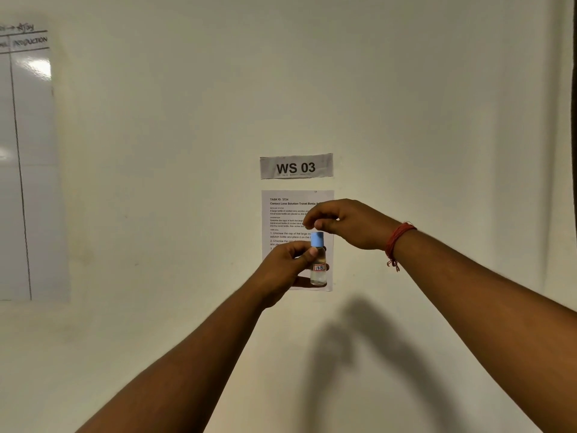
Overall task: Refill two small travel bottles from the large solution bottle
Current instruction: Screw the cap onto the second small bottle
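Observation:
A small clear travel bottle (319, 270) with a blue cap (317, 239) and a label reading "178" is held upright in the air in front of the wall. My left hand (287, 270) grips its body from the left. Just above the cap hovers my right hand (346, 225), fingers curled and fingertips close to the cap's top; whether they touch it is unclear. A red thread band circles my right wrist. The large solution bottle and a second travel bottle are not in view.
A pale wall fills the view. A "WS 03" sign (296, 166) and a printed task sheet (282, 214) hang behind my hands. A whiteboard (28, 167) is at the far left. Shadows of my arms fall on the wall below.

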